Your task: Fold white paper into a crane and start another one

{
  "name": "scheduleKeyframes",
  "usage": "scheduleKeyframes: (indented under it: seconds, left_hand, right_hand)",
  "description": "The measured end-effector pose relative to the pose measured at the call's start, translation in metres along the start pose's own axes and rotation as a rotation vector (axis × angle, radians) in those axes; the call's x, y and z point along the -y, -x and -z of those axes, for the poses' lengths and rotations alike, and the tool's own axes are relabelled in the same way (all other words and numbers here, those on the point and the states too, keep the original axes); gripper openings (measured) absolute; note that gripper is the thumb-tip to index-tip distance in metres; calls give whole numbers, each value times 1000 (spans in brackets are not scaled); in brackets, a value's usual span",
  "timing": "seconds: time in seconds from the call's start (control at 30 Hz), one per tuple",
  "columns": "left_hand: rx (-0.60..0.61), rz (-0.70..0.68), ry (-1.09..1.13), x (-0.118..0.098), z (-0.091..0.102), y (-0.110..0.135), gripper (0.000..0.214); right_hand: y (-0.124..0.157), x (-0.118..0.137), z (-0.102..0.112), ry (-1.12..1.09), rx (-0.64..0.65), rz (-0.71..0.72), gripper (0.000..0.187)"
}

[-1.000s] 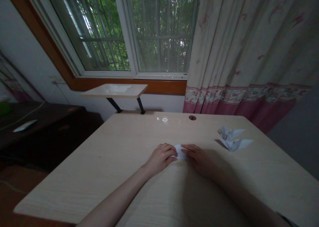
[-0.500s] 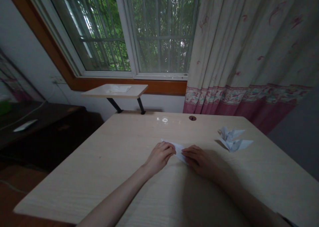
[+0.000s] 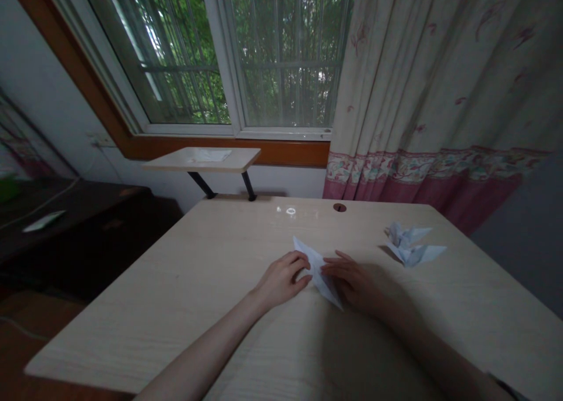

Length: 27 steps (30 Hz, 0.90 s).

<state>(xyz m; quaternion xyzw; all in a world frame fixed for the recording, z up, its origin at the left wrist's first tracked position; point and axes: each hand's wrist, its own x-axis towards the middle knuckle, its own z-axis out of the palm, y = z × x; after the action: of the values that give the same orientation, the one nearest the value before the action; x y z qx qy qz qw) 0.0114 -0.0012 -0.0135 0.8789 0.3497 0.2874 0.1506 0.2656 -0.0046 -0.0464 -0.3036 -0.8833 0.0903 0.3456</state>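
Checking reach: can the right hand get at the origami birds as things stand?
Likely yes: the origami birds lie ahead and right of the right hand, nothing visible between; it'd just have to leave the folded paper.

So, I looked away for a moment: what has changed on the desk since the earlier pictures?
The paper has turned clockwise as seen from above, its far tip swinging toward the window. The left hand and right hand still touch it; the folded papers stayed put.

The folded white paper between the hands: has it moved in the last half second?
Yes. Against the round brown desk hole, the folded white paper has turned: its far tip swung toward the hole, its near end away from it.
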Motion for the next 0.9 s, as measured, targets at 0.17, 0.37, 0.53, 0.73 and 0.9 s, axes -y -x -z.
scheduleKeyframes:
  seconds: [0.17,0.37,0.53,0.73,0.9]
  left_hand:
    - [4,22,20,-3,1,1,21]
    - [21,41,61,-3,2,2,27]
    - [13,17,64,-1,0,1,23]
    - [-5,-47,-61,6,-4,2,21]
    - [15,-41,-77,8,-3,1,23]
  right_hand:
    - [8,-5,-3,-15,31,-58,51]
    - [8,2,1,-1,-18,-133,47]
    - [-1,12,7,-12,3,-110,39]
    - [-4,12,6,24,-58,-43,39]
    - [-2,4,0,59,-47,-52,51]
